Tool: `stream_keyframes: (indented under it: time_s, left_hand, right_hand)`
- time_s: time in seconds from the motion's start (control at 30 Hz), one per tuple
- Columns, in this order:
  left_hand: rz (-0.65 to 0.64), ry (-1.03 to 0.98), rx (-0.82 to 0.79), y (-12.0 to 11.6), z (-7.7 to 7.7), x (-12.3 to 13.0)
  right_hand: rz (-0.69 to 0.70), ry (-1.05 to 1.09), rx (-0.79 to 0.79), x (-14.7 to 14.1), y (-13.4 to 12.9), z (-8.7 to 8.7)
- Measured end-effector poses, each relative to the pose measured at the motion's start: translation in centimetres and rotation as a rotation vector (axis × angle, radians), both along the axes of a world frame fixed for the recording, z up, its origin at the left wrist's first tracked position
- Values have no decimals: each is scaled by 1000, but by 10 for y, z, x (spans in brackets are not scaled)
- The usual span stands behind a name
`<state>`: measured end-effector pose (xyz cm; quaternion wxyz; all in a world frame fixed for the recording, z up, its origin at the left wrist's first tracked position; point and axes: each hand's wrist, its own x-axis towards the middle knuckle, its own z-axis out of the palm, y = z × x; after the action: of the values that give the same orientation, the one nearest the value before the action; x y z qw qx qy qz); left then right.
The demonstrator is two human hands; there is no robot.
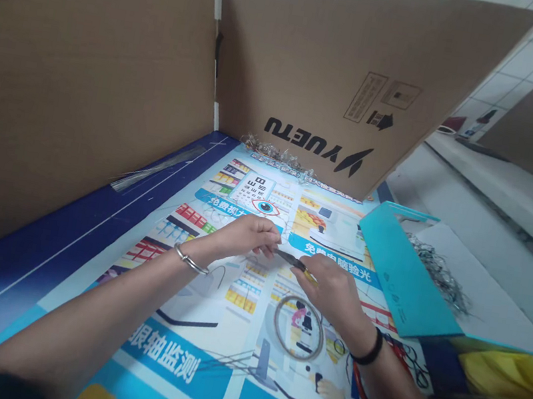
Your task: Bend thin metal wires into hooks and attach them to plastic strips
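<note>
Near the middle of the head view, my left hand (249,236) is closed in a pinch, and what its fingertips hold is too small to make out. My right hand (331,287) is wrapped round yellow-handled pliers (293,260), whose dark tips point left and reach my left fingertips. Below my right hand a coil of wire (299,327) lies on the printed sheet (234,275). Several thin dark wire pieces (231,359) lie on the sheet below my hands.
Cardboard panels (359,59) stand at the back and left. A tangle of clear scraps (278,154) lies at their foot. On the right are a turquoise box (401,275) holding tangled wire (441,274), yellow material (511,376), and red and black cords (410,364).
</note>
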<state>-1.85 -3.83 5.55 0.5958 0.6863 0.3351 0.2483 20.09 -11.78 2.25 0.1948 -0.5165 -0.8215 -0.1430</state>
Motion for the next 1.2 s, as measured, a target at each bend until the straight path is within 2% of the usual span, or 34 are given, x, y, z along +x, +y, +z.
stream_keyframes:
  time_s: [0.3,0.53,0.67,0.83,1.0,1.2]
  left_hand:
    - [57,69,-49,-3,5,1]
    - [83,105,81,3,-3,-1]
    - [84,123,101,3,-3,-2]
    - [105,154,9,2,0,-2]
    - [51,151,-109,1,-2,0]
    - [8,190,-104,-3,-5,2]
  right_hand:
    - [-4,-69,17,-4,-2,3]
    - [-22,-121,-17,-7,-3,6]
    - [-19,-104,4,-6,-2,10]
    - [-7,-82,82,-4,-1,12]
    - [-2,-177,190,-9,-6,14]
    - [34,-347,245,-14,-17,19]
